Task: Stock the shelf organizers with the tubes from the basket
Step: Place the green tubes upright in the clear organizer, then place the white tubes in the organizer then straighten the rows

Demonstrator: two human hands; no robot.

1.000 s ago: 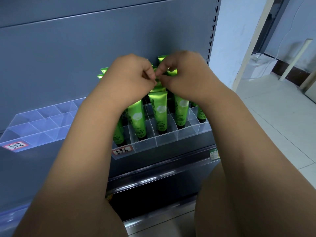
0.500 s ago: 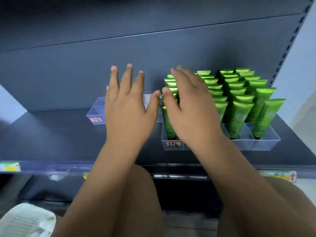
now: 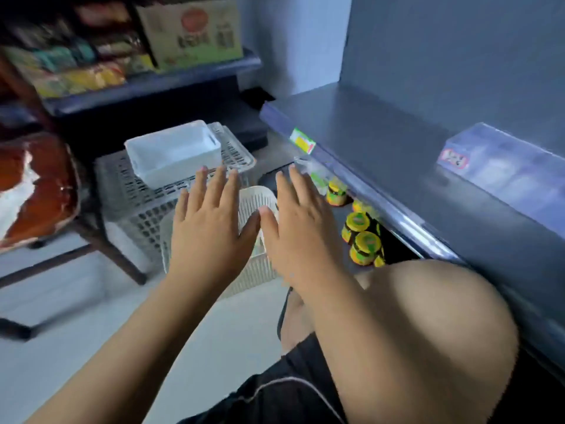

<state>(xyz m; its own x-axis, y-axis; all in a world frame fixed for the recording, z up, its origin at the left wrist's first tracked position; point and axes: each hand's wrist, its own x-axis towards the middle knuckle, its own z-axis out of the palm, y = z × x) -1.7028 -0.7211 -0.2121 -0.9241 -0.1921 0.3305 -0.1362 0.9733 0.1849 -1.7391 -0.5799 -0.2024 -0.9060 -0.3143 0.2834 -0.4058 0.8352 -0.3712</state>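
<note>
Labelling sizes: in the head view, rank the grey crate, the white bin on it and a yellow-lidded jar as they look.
1. grey crate
2. white bin
3. yellow-lidded jar, smallest though it seems nearer the camera.

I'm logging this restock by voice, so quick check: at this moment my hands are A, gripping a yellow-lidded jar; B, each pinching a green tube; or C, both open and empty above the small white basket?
C: the left hand and right hand show straight, spread fingers holding nothing, over the white basket.
</note>
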